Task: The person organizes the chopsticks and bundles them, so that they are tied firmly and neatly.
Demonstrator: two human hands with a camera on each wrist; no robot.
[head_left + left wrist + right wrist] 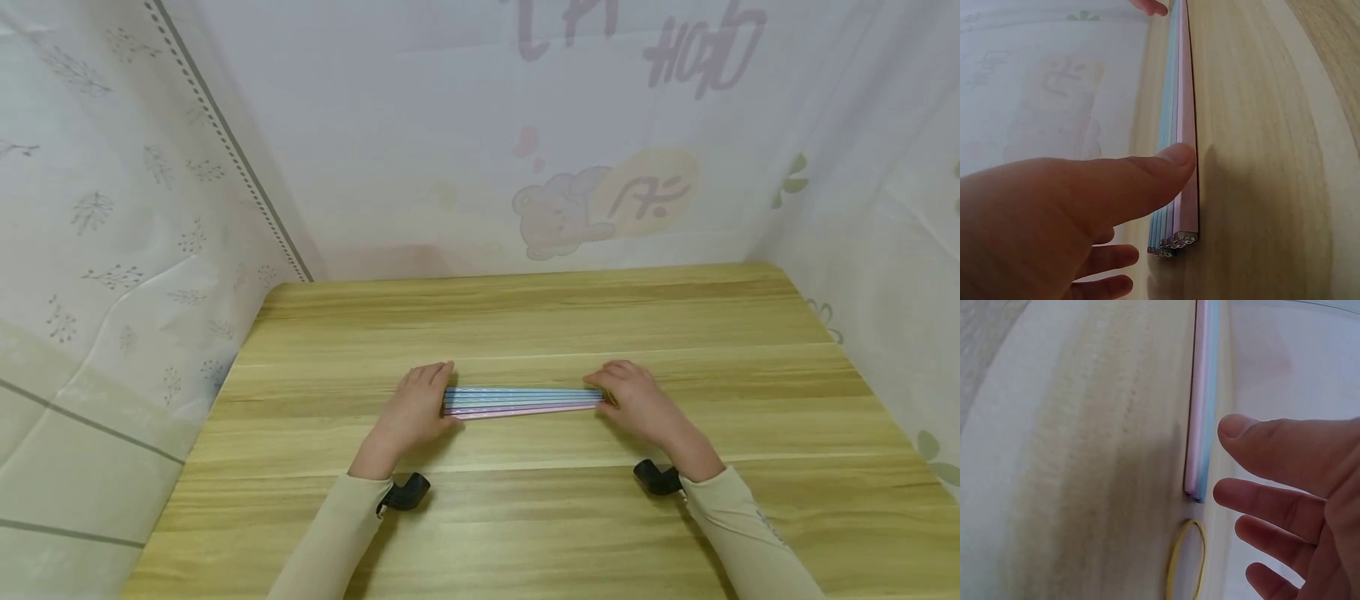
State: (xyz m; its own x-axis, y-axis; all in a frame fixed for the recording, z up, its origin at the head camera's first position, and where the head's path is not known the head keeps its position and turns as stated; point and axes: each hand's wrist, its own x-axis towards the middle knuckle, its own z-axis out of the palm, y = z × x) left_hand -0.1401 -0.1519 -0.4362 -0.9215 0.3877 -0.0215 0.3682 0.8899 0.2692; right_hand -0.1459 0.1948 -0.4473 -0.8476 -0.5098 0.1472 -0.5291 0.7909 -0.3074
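Several pastel chopsticks [525,401], blue through purple to pink, lie side by side across the table, their thicker square ends toward the left. My left hand [415,406] is at those thick ends, with the thumb [1147,178] overlapping the pink chopstick [1187,112] in the left wrist view and the fingers spread on the far side. At the thin ends, my right hand [640,403] has its thumb and fingers apart and loosely extended. A yellow rubber band [1173,565] lies on the table just past the thin tips, partly under the right hand in the head view.
The wood-grain table [525,533] extends around both hands. A pale printed curtain [420,150] stands behind its back edge, with more cloth at both sides. A black wrist camera [405,492] is on the left sleeve, and another black camera [657,477] is on the right.
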